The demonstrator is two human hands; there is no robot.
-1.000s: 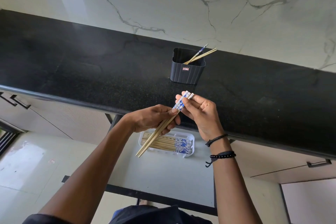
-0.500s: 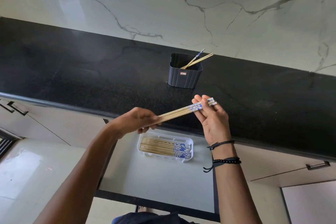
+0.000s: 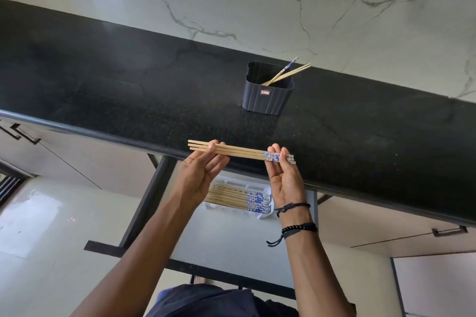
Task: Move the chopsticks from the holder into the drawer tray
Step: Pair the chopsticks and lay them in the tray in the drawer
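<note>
Head view, grip: we've got a bundle of chopsticks (image 3: 238, 151) pinched level between left hand (image 3: 199, 174) and right hand (image 3: 284, 179).
Below grip: drawer tray (image 3: 265, 214), already stocked.
Beyond grip: holder (image 3: 268, 96), few sticks inside.

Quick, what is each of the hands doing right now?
Left hand: holds the plain end of the chopstick bundle.
Right hand: holds the bundle's blue-patterned end.

I see both forearms bare, no sleeves. The right wrist (image 3: 293, 216) wears two bands: a thin black cord bracelet (image 3: 292, 206) near the hand, and a black beaded bracelet (image 3: 298, 228) with loose cord ends lower down. Dark navy clothing (image 3: 206, 301) covers the torso.
</note>
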